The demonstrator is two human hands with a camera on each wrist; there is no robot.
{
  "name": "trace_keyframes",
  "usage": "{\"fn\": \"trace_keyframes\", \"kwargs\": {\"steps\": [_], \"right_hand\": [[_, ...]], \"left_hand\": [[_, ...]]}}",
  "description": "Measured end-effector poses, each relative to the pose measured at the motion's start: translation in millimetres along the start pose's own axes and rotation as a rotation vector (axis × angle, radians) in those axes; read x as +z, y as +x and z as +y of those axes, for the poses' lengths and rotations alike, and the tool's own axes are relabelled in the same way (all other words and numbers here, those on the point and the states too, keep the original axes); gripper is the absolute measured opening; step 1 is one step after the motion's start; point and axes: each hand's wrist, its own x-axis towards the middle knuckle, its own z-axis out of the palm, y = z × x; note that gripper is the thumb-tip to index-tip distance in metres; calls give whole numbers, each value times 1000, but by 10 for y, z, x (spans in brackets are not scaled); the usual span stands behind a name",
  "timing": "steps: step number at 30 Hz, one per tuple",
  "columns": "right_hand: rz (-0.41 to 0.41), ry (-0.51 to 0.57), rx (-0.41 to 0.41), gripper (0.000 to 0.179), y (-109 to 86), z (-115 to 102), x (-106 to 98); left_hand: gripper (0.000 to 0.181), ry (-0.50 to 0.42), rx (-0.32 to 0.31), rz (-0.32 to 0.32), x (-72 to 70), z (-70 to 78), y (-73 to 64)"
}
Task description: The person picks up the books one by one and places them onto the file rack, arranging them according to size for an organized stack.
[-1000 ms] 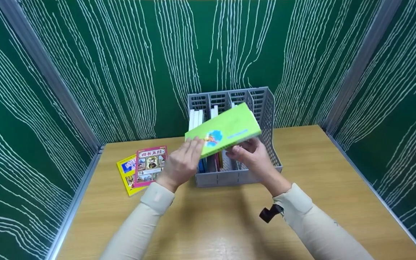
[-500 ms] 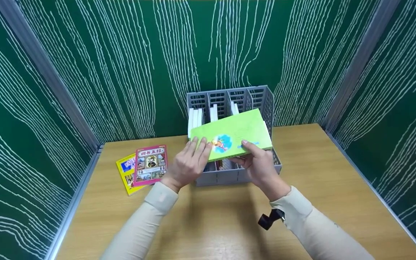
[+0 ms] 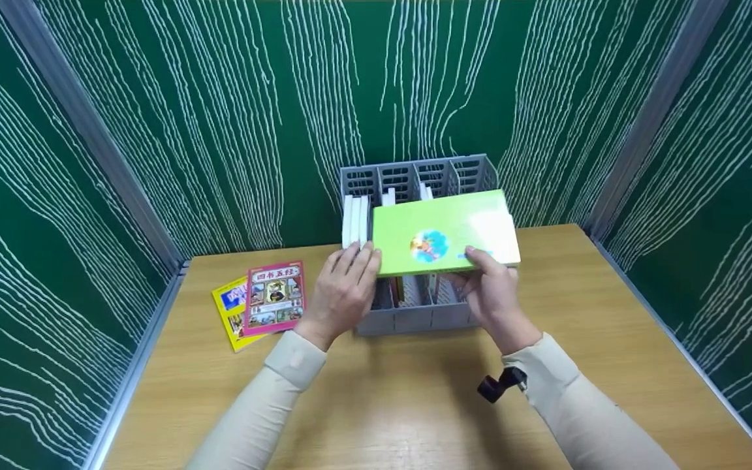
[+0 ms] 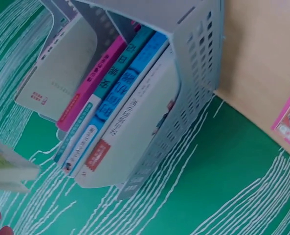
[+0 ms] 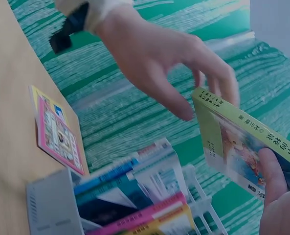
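Note:
In the head view a green book with a round blue picture is held above the grey magazine rack. My right hand grips its near right part, thumb on top and fingers beneath. The right wrist view shows the book's illustrated side and spine. My left hand is at the book's left end, its fingers extended. In the right wrist view the left hand has its thumb and fingers spread about the book's corner. Upright books fill the rack's leftmost slot.
A pink comic-style book overlaps a yellow book on the wooden table, left of the rack. More books stand in the rack's middle slots. Green walls with white streaks enclose the table.
The green book has moved right and turned level. My right thumb has come onto its upper face. My left hand has slid from over its cover to its left edge.

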Motion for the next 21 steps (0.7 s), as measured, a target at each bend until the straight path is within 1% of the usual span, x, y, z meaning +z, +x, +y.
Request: {"fn": "trace_keyframes", "kwargs": {"steps": [5, 6, 8, 11, 14, 16, 18, 21], "right_hand": [[38, 29, -37, 46, 96, -118, -135], [44, 34, -47, 44, 113, -143, -164], [51, 34, -75, 40, 145, -192, -218], [67, 23, -107, 37, 178, -263, -290], [92, -8, -157, 40, 196, -317, -359], [104, -4, -200, 43, 207, -340, -404], [112, -21, -245, 46, 215, -364, -447], [129, -67, -298, 49, 223, -405, -506]], "left_hand": [[37, -26, -46, 26, 50, 7, -99], [37, -28, -53, 23, 67, 10, -120], [35, -39, -71, -2, 99, 26, -164], [33, -63, -103, -63, 171, 62, -244], [32, -105, -142, -142, 254, 115, -326], [32, -146, -168, -191, 313, 152, -372], [33, -199, -193, -256, 367, 186, -408], [33, -310, -241, -387, 431, 230, -443]]}}
